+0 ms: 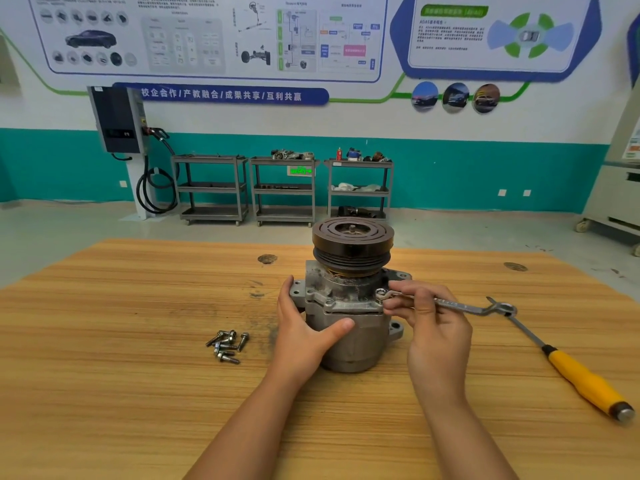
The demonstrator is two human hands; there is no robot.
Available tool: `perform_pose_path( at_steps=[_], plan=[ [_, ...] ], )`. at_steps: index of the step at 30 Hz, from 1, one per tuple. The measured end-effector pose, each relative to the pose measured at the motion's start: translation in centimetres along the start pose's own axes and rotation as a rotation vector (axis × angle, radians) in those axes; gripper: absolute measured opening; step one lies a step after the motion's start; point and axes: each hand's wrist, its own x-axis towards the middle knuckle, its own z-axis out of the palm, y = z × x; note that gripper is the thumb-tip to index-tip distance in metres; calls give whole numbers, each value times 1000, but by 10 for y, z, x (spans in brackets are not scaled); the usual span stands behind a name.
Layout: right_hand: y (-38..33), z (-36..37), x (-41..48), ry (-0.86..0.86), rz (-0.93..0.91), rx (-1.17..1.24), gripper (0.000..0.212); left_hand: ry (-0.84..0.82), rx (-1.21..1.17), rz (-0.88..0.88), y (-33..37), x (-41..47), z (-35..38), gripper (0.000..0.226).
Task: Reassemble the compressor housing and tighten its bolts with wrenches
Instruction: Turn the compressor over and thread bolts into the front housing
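Here the compressor housing [346,327] stands upright near the middle of the wooden worktop [138,341], its black grooved pulley [352,240] on top. The left hand [304,327] holds the housing's left side, fingers round the back and thumb laid across the front, so its grip is filled by the body. The right hand [433,323] has its grip narrowed on the shank of a wrench [457,304], whose ring end sits over a bolt [380,293] at the flange's front right corner. Loose bolts [227,344] lie heaped on the worktop left of the housing. A yellow-handled screwdriver [581,375] lies to the right, its tip at the wrench's far end.
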Motion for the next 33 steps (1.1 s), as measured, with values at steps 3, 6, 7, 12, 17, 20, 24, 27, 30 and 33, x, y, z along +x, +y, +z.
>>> perform_pose_path(
  at_steps=[3, 6, 7, 12, 17, 20, 24, 27, 30, 33],
  plan=[
    [1, 3, -7, -39, -193, -207, 21, -5, 0, -1, 0, 0, 0, 122],
    [2, 12, -13, -85, -430, -466, 20, 1, 17, 5, -1, 1, 0, 119],
    [2, 15, -14, -104, -475, -519, 16, 2, 20, 7, -2, 1, 1, 119],
    [-15, 14, 5, 18, -36, -32, 26, 8, 16, 8, -3, 2, 0, 117],
    [-17, 0, 30, -29, 275, 235, 36, 2, 1, -7, 0, 0, 0, 123],
    [-9, -2, 31, -79, 357, 235, 37, -6, 0, -16, 2, -1, 0, 126],
    [-3, -6, 35, -55, 435, 378, 35, -8, 1, -18, 3, -2, -1, 126],
    [3, -5, 29, -12, 441, 438, 34, -6, 13, -17, 3, -2, -1, 126],
    [7, -1, 16, 32, 315, 327, 32, -2, 15, -14, 4, -2, 0, 126],
    [11, 1, -1, 39, 39, 63, 26, -3, 19, -16, 4, -2, 0, 125]
  ],
)
